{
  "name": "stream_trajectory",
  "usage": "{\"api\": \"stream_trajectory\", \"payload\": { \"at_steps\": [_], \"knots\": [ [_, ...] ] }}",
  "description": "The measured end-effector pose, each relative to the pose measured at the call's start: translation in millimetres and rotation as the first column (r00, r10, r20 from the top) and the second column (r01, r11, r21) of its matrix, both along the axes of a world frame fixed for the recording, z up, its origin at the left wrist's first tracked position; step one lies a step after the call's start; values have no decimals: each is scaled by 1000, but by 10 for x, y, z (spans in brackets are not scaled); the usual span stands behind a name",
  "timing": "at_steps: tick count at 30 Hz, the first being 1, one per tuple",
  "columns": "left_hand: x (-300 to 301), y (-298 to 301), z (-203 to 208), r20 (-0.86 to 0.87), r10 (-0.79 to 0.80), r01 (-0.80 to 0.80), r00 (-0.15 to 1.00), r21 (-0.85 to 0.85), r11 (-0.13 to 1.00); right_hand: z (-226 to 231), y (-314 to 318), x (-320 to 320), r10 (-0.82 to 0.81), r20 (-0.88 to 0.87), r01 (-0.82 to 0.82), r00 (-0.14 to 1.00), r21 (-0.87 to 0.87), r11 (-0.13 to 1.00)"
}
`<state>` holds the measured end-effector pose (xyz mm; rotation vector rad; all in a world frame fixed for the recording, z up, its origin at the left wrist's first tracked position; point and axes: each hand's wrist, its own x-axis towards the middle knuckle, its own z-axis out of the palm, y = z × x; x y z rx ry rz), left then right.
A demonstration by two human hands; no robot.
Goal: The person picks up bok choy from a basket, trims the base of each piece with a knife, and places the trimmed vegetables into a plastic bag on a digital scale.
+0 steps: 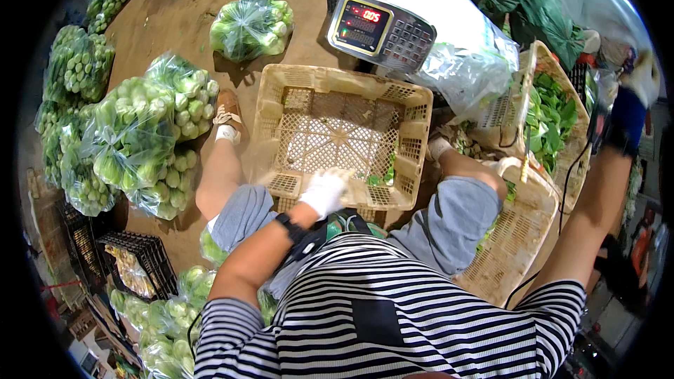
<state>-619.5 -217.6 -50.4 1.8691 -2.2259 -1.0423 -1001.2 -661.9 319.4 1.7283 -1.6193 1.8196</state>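
A yellowish plastic crate with a lattice bottom sits between my legs, a few loose green leaves in its near right corner. My left hand, in a white glove, is over the crate's near rim; its fingers are smeared, so I cannot tell whether it touches the rim or holds anything. Far out to the right reaches my right hand, gloved in white with a blue cuff. It is blurred near the picture's rim, beside clear plastic sheeting, and its grip is unclear.
Beyond the crate stands a digital scale display, with white plastic bags behind it. Clear bags of green leafy vegetables crowd the left. Crates of greens and a tilted crate stand at right. A black crate sits lower left.
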Motion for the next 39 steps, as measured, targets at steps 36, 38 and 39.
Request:
{"api": "stream_trajectory", "payload": {
  "at_steps": [36,38,39],
  "knots": [
    [554,1777,1884,-721,63,-697,690,-638,328,-1304,4863,1956,674,732,-895,100,362,-260],
    [720,1950,1754,-771,204,-798,603,-583,154,-1532,4809,1981,723,672,-791,160,525,-313],
    [809,2012,1681,-791,268,-830,551,-553,75,-1663,4779,2015,748,638,-728,183,599,-333]
  ]
}}
